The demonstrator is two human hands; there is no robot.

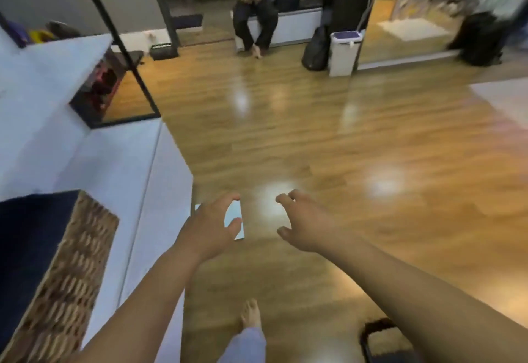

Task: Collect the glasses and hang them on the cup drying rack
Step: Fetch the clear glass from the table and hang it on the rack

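Observation:
No glasses and no cup drying rack show in this blurred head view. My left hand reaches forward over the wooden floor, fingers curved and apart, holding nothing. My right hand is stretched out beside it, also with spread fingers and nothing in it. A pale blue flat object lies on the floor behind my left hand's fingers; the hand does not grip it.
A white counter stands at my left, with a woven basket holding dark cloth at its near end. My bare foot is on the wooden floor. A person sits on a far bench, near black bags and a white bin.

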